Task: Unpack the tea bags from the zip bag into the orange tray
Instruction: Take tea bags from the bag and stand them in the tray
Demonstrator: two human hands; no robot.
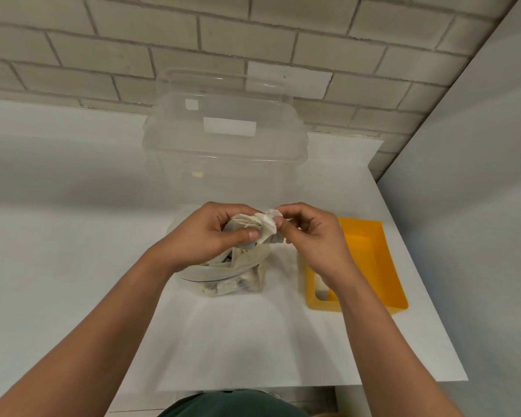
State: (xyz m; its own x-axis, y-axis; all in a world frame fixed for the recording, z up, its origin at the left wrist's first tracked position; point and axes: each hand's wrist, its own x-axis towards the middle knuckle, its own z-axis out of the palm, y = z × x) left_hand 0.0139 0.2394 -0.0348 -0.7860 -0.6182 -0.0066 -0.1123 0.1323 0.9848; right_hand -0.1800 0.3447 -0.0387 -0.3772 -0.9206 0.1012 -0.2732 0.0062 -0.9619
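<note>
Tea bags (254, 227): a crumpled pale clump held between your two hands, raised just above the zip bag at the centre of the scene.
Left hand (205, 236): fingers and thumb are curled round the left side of the clump, gripping it.
Right hand (310, 236): thumb and fingertips pinch a corner of one bag at the clump's far right edge.
Zip bag (211, 276): clear with a blue seal line, lying on the table (253, 341) directly under your hands. More pale tea bags sit inside it.
Orange tray (385, 266): on the table just right of the zip bag, partly under your right wrist. One pale item, likely a tea bag, lies in its near left corner.
Clear container (223, 139): beyond your hands, toward the far wall.
Risk: the bags look tangled together. A sharp pull with your right hand could tear the thin paper. It could also drag several bags loose and drop them on the table short of the tray.
</note>
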